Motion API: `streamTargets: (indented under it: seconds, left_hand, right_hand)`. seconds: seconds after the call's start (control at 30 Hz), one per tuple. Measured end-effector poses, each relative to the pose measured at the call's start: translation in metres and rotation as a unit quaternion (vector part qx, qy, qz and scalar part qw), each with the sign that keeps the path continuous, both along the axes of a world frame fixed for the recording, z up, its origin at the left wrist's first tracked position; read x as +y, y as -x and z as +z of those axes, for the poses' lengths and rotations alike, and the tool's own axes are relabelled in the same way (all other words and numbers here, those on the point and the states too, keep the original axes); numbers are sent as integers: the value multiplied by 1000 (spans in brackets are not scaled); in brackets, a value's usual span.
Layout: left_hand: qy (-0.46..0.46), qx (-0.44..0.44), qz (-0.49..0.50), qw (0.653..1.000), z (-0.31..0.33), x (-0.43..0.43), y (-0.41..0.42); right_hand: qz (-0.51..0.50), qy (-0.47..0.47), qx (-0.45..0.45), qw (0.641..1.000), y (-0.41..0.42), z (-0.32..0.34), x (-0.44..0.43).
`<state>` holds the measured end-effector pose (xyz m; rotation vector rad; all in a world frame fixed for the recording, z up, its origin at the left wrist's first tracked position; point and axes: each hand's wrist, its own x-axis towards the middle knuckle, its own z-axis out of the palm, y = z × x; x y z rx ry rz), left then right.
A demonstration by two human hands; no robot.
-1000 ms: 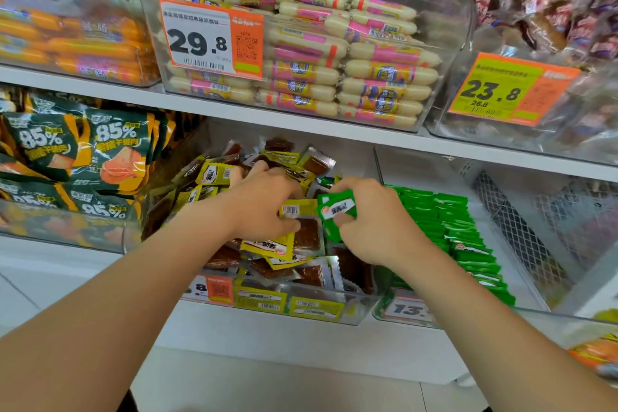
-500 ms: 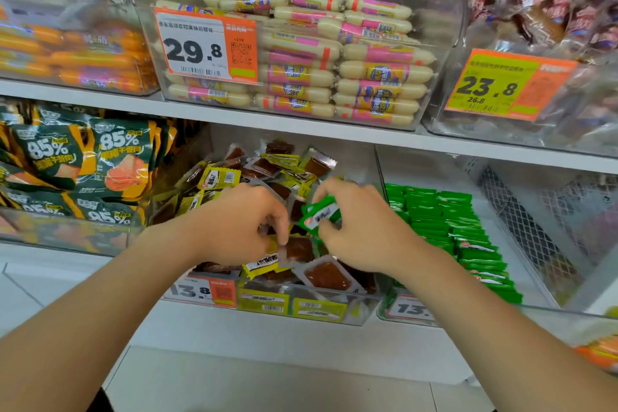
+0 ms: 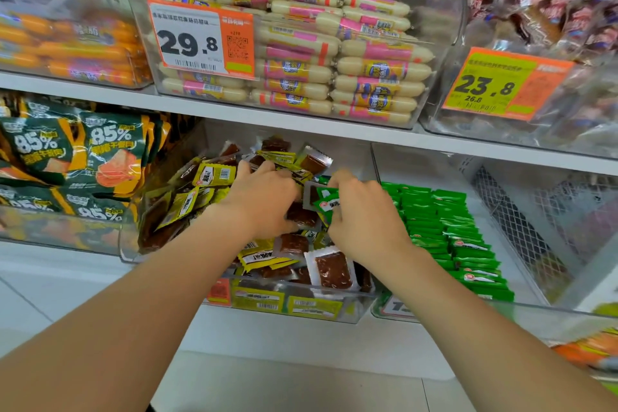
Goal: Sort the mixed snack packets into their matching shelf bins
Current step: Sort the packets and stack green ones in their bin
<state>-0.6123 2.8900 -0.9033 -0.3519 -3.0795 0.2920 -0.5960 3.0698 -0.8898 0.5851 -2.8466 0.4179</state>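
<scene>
A clear bin [image 3: 294, 309] on the lower shelf holds a heap of yellow packets [image 3: 214, 174] with brown windows. My right hand [image 3: 364, 221] grips green packets [image 3: 329, 202] above that heap, fingers curled round them. My left hand [image 3: 264, 201] is sunk among the yellow packets, fingers bent down into the pile; what they hold is hidden. To the right, a second clear bin [image 3: 394, 308] carries several neat rows of green packets [image 3: 444, 227].
Dark green 85% bags [image 3: 77, 157] fill the bin at left. The upper shelf [image 3: 301, 125] has bins of pale pink-labelled sausages [image 3: 334, 67], orange sausages [image 3: 77, 50] and brown wrapped snacks [image 3: 551, 10]. A white mesh basket [image 3: 521, 221] sits at far right.
Both hands have pushed further back into the yellow-packet bin. The right hand keeps its green packets. The packets near the bin's front lie shifted about.
</scene>
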Motion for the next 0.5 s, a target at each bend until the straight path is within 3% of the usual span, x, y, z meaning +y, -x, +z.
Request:
streamTargets:
  seconds: [0.2, 0.37, 0.43, 0.5]
  left_hand:
    - [62, 24, -29, 997, 2, 3, -10]
    - [37, 74, -46, 996, -2, -5, -20]
    - [-27, 81, -44, 995, -5, -10, -20]
    - [-153, 80, -37, 984, -5, -15, -22]
  right_hand:
    - [30, 101, -27, 994, 0, 7, 11]
    - [30, 169, -38, 984, -7, 9, 20]
    - [20, 214, -46, 976, -10, 13, 21]
    - [-3, 304, -81, 949, -10, 15, 22]
